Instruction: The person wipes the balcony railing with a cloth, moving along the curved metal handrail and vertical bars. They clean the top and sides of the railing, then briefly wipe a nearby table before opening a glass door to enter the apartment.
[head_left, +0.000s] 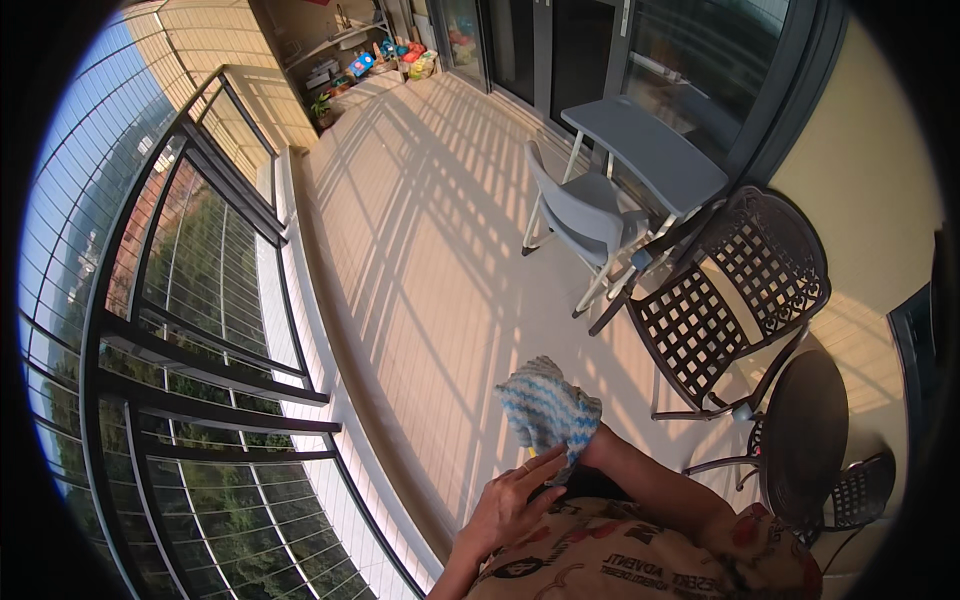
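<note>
A striped blue, white and grey cloth (551, 401) is bunched up in front of my body, over the tiled floor. My right hand (592, 448) holds it from the right; the cloth covers most of the fingers. From the lower left my left hand (510, 501) reaches to the cloth's lower edge, its fingers spread and the fingertips touching or just over the fabric. A ring is on one finger. A small yellow bit (532, 452) shows at the cloth's lower left; what it belongs to is hidden.
Metal railing (217, 382) with wires runs along the left above a white ledge (300, 300). To the right stand a grey desk (645, 146), a grey chair (581, 206), a lattice metal chair (697, 330) and a round dark table (806, 435). Glass doors (585, 60) stand behind.
</note>
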